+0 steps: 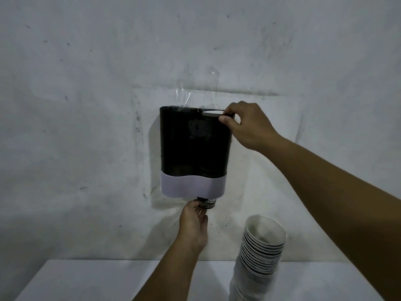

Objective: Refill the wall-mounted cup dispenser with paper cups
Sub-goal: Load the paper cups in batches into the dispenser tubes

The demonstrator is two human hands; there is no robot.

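A black cup dispenser (pixel 194 144) with a pale lavender band at its bottom hangs on the wall, fixed with clear tape at the top. My right hand (pixel 245 124) pinches the white rim of a paper cup (pixel 211 113) at the dispenser's top right opening. Below, my left hand (pixel 194 224) reaches up, and its fingers touch the dark cup bottom (pixel 207 203) that sticks out under the band. A tall stack of white paper cups (pixel 258 255) stands on the table at the lower right, leaning slightly.
A white table (pixel 86 281) runs along the bottom of the view against a scuffed grey-white wall (pixel 86 105). The cup stack stands just right of my left forearm and under my right forearm.
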